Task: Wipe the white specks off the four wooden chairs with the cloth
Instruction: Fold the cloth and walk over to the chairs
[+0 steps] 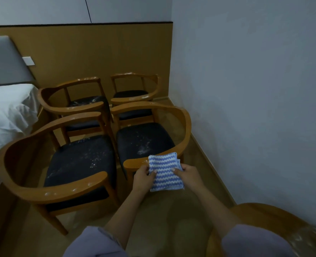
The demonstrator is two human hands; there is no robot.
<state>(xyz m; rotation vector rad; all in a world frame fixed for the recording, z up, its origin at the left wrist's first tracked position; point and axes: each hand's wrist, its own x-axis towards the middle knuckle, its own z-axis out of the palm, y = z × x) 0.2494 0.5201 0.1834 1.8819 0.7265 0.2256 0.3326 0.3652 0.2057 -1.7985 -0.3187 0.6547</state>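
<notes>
Past the sleeves [96, 243] low in frame, my left hand [144, 176] and right hand [188, 174] each pinch the folded cloth [165, 173]; I'd press it flat across the centre-right chair [187, 125] and its specks [143, 149].

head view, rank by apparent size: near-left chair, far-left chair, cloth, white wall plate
1. near-left chair
2. far-left chair: it looks like the same design, so the gap is probably just distance from the camera
3. cloth: close to the camera, which flatters it
4. white wall plate
</notes>
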